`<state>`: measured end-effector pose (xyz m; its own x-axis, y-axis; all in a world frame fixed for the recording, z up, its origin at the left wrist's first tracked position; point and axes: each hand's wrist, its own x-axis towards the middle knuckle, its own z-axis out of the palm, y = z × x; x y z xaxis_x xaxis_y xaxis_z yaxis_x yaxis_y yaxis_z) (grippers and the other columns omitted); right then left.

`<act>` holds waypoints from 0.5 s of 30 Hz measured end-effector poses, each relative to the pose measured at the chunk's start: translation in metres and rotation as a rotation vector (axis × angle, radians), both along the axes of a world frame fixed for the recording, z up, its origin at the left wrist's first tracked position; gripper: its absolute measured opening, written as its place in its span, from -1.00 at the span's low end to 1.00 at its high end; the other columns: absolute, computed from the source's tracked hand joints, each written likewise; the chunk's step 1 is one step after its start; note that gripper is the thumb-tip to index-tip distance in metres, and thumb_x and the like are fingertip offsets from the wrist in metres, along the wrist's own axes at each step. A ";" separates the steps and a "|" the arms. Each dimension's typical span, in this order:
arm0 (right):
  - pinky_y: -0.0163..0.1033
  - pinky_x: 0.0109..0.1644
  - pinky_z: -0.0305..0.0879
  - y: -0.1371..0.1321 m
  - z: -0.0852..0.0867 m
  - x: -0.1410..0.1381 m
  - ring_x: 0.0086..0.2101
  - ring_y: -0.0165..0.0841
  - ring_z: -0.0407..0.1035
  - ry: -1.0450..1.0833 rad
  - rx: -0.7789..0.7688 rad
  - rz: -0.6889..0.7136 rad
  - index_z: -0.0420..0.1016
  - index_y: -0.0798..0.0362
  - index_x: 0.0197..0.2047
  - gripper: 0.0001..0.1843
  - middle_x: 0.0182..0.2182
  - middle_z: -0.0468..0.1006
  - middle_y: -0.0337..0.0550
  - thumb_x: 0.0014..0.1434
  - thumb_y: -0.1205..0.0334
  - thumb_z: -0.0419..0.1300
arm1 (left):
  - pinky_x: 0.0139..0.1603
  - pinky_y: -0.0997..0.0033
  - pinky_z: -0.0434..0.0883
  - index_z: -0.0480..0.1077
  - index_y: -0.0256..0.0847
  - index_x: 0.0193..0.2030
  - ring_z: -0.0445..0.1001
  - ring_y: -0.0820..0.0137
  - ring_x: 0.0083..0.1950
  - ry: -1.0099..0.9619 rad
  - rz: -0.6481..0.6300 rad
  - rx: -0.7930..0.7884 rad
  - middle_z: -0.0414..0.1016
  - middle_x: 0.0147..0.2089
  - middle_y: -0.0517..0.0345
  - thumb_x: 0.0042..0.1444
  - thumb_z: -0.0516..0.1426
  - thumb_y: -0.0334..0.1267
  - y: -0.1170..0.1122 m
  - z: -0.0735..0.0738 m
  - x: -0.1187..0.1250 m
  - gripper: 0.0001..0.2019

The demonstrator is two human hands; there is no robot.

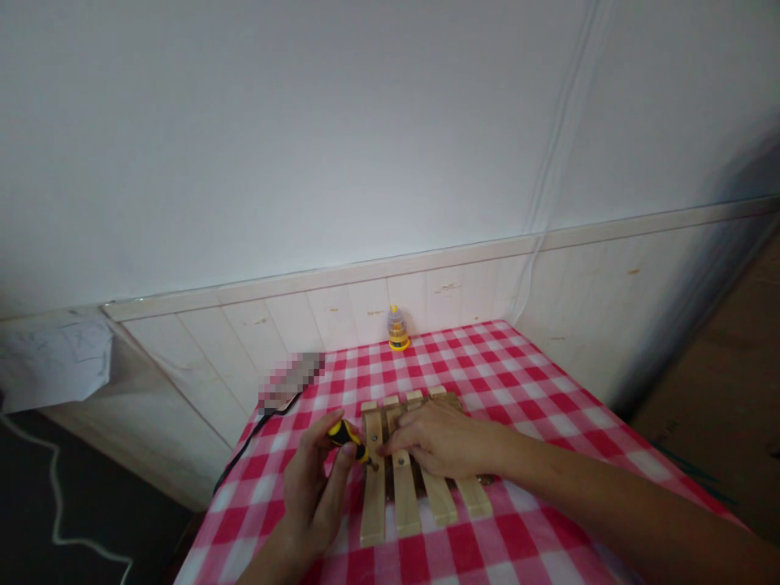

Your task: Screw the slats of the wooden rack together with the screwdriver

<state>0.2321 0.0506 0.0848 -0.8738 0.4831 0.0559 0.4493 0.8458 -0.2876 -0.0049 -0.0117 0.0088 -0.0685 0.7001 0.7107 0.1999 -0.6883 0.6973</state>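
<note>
At the far left a sheet of paper (58, 366) is hanging over a dark area, and a pale cord (57, 491) is running down below it. Next, a pixel-blurred object (291, 383) is lying at the table's left edge, with a black strap (244, 447) trailing from it. My left hand (312, 483) is gripping a yellow-and-black screwdriver (344, 435), fingers and thumb closing around its handle. Its lower end is pointing down to the right, at a small screw (374, 466) by the leftmost slat. The wooden slat piece (407, 508), four pale slats over a darker crosspiece, is lying in front of me on the red-and-white checked cloth (536, 394). Behind it, a yellow-capped clear container (398, 331) is standing near the panelled wall (347, 313). My right hand (435, 440) is lying across the slats, palm down, fingers bending, the index finger reaching toward the screwdriver's lower end; I cannot tell whether those fingertips are pinching anything.
</note>
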 end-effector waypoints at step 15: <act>-0.16 -0.13 0.32 -0.002 0.004 -0.001 -0.05 -0.18 0.63 -0.060 0.012 -0.035 0.72 -0.17 0.08 -0.56 -0.07 0.77 -0.20 0.37 0.39 0.08 | -0.06 0.23 0.66 0.47 -0.11 0.26 0.64 0.23 -0.06 0.136 0.106 0.075 0.61 -0.03 -0.04 0.35 0.26 -0.30 0.004 -0.007 -0.008 -0.64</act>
